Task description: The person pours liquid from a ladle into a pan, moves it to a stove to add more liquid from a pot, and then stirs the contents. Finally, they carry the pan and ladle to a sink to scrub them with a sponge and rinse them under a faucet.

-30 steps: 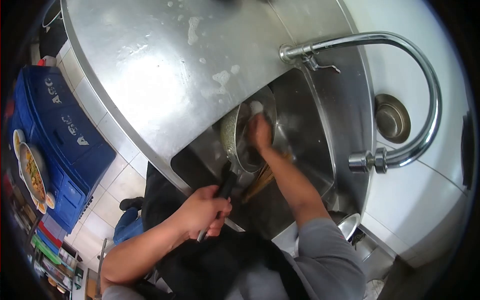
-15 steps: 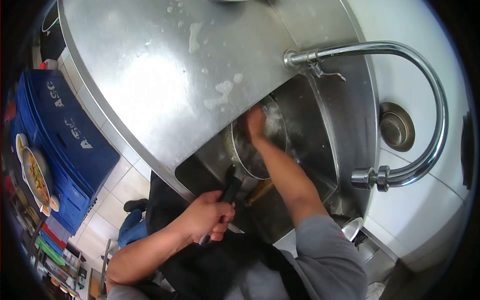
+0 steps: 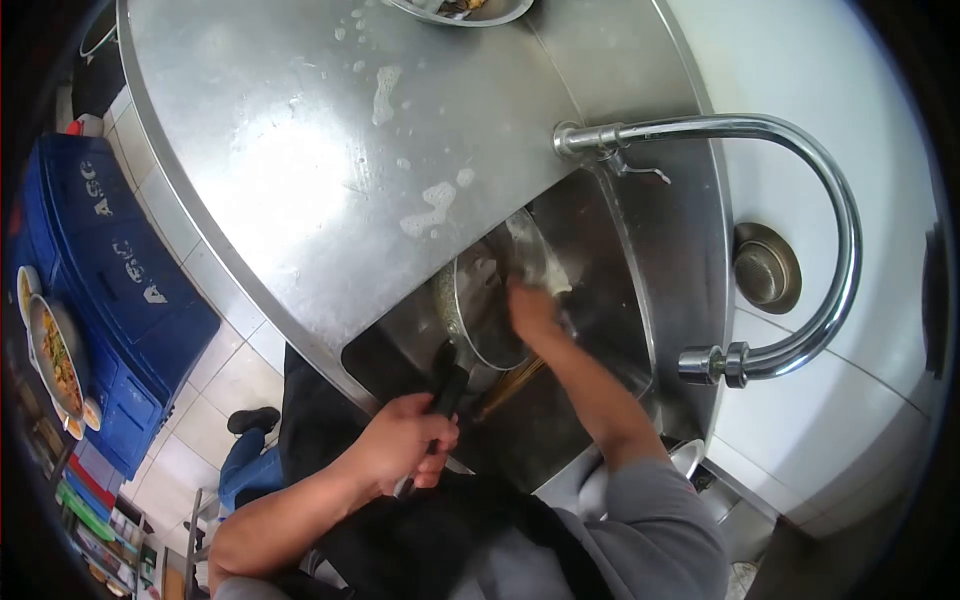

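My left hand (image 3: 415, 440) is closed round the black handle (image 3: 450, 388) of a frying pan (image 3: 478, 300). The pan is tilted inside the sink (image 3: 540, 425), its metal rim towards me and its inner side wet. My right hand (image 3: 535, 312) is over the pan's right side, fingers smeared by motion, so I cannot make out whether they hold anything. Pale, foamy-looking streaks show just beyond that hand. Below the pan, a long wooden-looking thing (image 3: 510, 388) lies in the sink.
A chrome faucet (image 3: 800, 140) arches over the right side. Suds spot the steel counter (image 3: 300, 200), where a metal bowl (image 3: 465, 12) holds scraps. A round strainer (image 3: 766, 266) sits at right. On a blue bin (image 3: 120, 290) stands a pan of food (image 3: 58, 355). Another person's shoe (image 3: 253, 420) shows at left.
My right hand has pulled back from inside the pan towards its right rim. My left hand keeps its hold on the handle. The view has shifted, showing more of the metal bowl.
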Action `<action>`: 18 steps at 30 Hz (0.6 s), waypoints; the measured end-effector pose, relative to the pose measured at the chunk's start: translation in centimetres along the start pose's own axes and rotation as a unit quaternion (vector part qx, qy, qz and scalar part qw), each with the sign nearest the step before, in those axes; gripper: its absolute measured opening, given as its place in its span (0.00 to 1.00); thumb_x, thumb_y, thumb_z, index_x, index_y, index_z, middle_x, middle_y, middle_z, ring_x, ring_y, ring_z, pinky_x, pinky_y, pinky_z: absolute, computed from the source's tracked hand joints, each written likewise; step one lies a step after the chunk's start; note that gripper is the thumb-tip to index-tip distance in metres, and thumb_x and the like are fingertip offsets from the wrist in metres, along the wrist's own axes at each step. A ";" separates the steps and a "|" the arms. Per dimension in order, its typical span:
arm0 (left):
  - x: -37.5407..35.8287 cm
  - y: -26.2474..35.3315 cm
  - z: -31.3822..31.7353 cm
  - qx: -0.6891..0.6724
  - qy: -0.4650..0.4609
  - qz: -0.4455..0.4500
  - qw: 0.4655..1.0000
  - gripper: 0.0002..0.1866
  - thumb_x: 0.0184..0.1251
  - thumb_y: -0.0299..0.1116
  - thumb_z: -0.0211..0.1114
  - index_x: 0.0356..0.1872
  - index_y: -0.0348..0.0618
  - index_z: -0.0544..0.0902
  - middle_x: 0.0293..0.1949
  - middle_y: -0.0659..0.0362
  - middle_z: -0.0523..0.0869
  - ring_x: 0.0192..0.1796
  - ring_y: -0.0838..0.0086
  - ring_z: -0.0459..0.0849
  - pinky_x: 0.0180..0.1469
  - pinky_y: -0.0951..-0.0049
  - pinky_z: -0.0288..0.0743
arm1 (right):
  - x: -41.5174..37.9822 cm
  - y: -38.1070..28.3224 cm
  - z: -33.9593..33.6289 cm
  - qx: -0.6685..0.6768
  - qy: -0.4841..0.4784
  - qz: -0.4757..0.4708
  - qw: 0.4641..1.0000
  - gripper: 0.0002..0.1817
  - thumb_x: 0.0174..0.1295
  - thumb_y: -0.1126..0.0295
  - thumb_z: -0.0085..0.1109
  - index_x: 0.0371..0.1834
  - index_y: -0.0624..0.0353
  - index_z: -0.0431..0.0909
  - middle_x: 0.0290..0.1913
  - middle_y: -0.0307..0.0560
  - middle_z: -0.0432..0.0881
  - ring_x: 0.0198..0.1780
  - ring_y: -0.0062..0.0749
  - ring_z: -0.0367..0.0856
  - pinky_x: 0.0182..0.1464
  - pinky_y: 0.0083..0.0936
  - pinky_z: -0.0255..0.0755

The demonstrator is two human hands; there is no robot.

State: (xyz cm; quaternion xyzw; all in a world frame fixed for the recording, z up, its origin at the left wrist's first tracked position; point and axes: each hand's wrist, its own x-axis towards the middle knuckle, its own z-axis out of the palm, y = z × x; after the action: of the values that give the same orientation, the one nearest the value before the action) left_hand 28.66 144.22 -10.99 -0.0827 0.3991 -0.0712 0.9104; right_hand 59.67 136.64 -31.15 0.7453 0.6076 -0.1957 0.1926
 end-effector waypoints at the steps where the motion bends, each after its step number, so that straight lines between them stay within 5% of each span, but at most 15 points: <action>1: -0.2 0.0 0.1 0.003 0.003 -0.001 1.000 0.11 0.60 0.21 0.59 0.42 0.39 0.70 0.23 0.59 0.70 0.14 0.80 0.64 0.15 0.76 0.58 | -1.6 0.3 1.2 0.034 -0.064 -0.007 0.997 0.14 0.62 0.71 0.56 0.51 0.59 0.78 0.36 0.62 0.84 0.41 0.56 0.85 0.48 0.51 0.77; 4: -0.1 -0.3 0.1 0.007 0.005 0.002 1.000 0.11 0.60 0.21 0.58 0.42 0.39 0.70 0.23 0.59 0.70 0.14 0.80 0.64 0.15 0.76 0.58 | -1.2 0.6 0.0 0.155 -0.063 0.008 0.986 0.14 0.64 0.73 0.52 0.51 0.59 0.78 0.39 0.64 0.83 0.47 0.57 0.83 0.54 0.48 0.75; 5: 0.0 -0.3 0.0 0.010 0.004 0.005 1.000 0.10 0.60 0.20 0.58 0.42 0.39 0.70 0.23 0.59 0.70 0.14 0.79 0.64 0.15 0.75 0.58 | 1.4 1.1 -1.2 0.052 -0.104 0.012 0.993 0.13 0.62 0.75 0.52 0.49 0.62 0.79 0.39 0.60 0.84 0.47 0.55 0.83 0.54 0.46 0.74; 7: -0.1 -0.3 0.1 0.015 0.009 0.005 1.000 0.10 0.59 0.21 0.58 0.41 0.39 0.70 0.23 0.59 0.70 0.14 0.80 0.64 0.15 0.75 0.58 | 6.4 1.9 -3.7 -0.019 0.105 -0.187 0.977 0.11 0.59 0.76 0.54 0.44 0.62 0.81 0.36 0.55 0.85 0.45 0.52 0.84 0.49 0.43 0.76; 10: 0.1 -0.5 0.0 0.030 0.021 0.011 0.999 0.10 0.59 0.21 0.58 0.41 0.39 0.70 0.23 0.59 0.70 0.14 0.80 0.64 0.15 0.75 0.58 | 9.8 1.7 -4.0 -0.062 0.145 -0.255 0.954 0.12 0.59 0.71 0.58 0.46 0.58 0.82 0.41 0.51 0.86 0.44 0.48 0.85 0.49 0.42 0.77; 11: 0.1 -0.5 0.0 0.048 0.026 0.015 0.998 0.10 0.59 0.21 0.58 0.41 0.39 0.70 0.23 0.59 0.70 0.14 0.80 0.64 0.15 0.75 0.58 | 8.1 1.6 -3.5 -0.063 0.143 -0.254 0.955 0.12 0.59 0.71 0.58 0.46 0.58 0.82 0.41 0.51 0.86 0.44 0.48 0.85 0.49 0.42 0.77; 13: 0.1 -0.3 0.0 0.042 0.020 0.016 0.999 0.10 0.59 0.21 0.58 0.41 0.39 0.70 0.23 0.60 0.70 0.14 0.80 0.64 0.15 0.75 0.58 | 4.5 1.0 -2.7 -0.137 0.069 -0.086 0.984 0.07 0.52 0.74 0.58 0.34 0.57 0.83 0.31 0.51 0.85 0.35 0.46 0.85 0.40 0.45 0.76; 16: 0.0 0.0 0.0 0.029 0.011 0.011 0.999 0.09 0.59 0.22 0.58 0.40 0.39 0.70 0.23 0.60 0.70 0.14 0.80 0.63 0.15 0.75 0.58 | 4.8 -0.1 -3.3 -0.132 -0.032 -0.021 0.991 0.05 0.57 0.71 0.59 0.33 0.55 0.84 0.36 0.52 0.87 0.42 0.46 0.86 0.47 0.38 0.78; 18: 0.0 -0.1 0.0 0.024 0.010 0.005 1.000 0.09 0.59 0.22 0.58 0.40 0.39 0.70 0.23 0.60 0.70 0.14 0.80 0.63 0.15 0.75 0.58 | 9.3 -2.4 -4.4 -0.110 -0.004 -0.065 0.992 0.05 0.57 0.70 0.59 0.34 0.56 0.83 0.35 0.53 0.87 0.41 0.48 0.87 0.46 0.39 0.79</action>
State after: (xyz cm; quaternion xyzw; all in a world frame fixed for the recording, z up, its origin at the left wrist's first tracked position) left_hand 28.68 144.14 -11.00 -0.0578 0.4068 -0.0767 0.9085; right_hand 59.27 147.18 -32.42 0.6780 0.6715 -0.1432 0.2626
